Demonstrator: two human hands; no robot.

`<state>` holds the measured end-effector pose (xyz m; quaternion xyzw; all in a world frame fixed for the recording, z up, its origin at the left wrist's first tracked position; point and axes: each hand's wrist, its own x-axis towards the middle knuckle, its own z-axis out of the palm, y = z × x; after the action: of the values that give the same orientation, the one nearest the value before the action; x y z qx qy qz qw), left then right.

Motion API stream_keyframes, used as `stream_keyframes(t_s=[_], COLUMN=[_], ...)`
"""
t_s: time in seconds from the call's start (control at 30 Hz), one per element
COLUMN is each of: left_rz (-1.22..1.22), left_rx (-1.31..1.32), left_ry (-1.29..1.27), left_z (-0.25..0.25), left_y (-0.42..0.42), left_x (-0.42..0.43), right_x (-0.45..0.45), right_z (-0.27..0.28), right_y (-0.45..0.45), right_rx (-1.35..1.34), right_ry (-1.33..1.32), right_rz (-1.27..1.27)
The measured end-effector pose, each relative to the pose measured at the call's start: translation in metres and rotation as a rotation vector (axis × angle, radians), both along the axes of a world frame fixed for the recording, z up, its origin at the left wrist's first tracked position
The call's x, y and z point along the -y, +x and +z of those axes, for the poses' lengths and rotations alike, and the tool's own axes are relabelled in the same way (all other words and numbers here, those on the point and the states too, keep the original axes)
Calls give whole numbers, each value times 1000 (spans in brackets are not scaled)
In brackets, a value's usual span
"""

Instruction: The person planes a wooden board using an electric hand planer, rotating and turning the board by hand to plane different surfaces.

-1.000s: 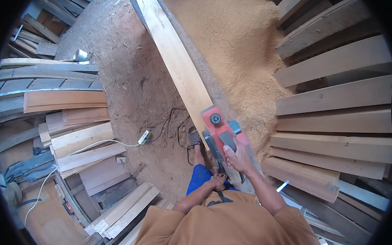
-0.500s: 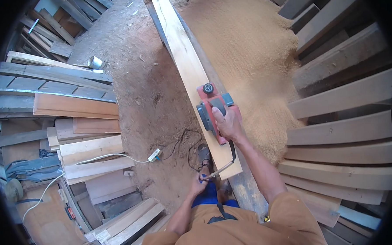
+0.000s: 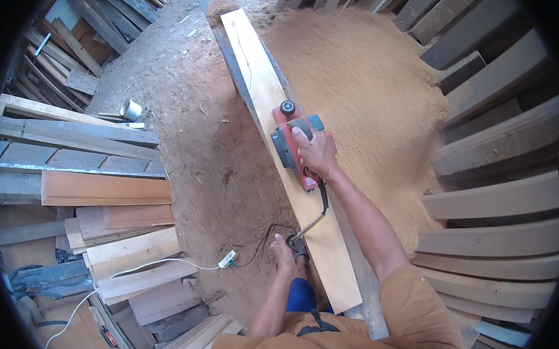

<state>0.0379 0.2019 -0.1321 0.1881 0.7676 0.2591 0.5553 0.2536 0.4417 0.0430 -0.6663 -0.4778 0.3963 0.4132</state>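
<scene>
A red and grey electric hand planer (image 3: 284, 149) rests on a long pale board (image 3: 323, 235). My right hand (image 3: 316, 151) is closed around its top handle. Off the board's left edge, my left hand (image 3: 283, 255) holds the planer's power cord (image 3: 311, 224). Its fingers are partly hidden where the cord meets them. Beneath the board lies a narrow grey bench (image 3: 231, 58), with wood shavings heaped at its far end.
A wide bed of shavings (image 3: 364, 108) spreads to the right, backed by a row of planks (image 3: 492, 196). More boards (image 3: 133, 249) are stacked at left. A white extension socket (image 3: 227, 259) lies on the dirt floor, near a small tin (image 3: 131, 110).
The view has shifted, showing more of the board's near end. My left hand has moved forward along the board's left side. The right hand stays on the planer.
</scene>
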Motion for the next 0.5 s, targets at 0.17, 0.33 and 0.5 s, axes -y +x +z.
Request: stream_keyframes(t_s=[0.17,0.33,0.5], left_rz=[-50,-297,-383], left_rx=[25,-29,-128], left_ry=[97,215,260], left_z=[-8,46,58], left_y=[51,78,80], left_x=[6,-11,-22], right_x=[-85,-164,-244], right_z=[16,24,13], right_y=[-6,-3,3], right_rx=[73,68,51], right_ry=[48,-63,-75], right_rz=[-35,-43,-52])
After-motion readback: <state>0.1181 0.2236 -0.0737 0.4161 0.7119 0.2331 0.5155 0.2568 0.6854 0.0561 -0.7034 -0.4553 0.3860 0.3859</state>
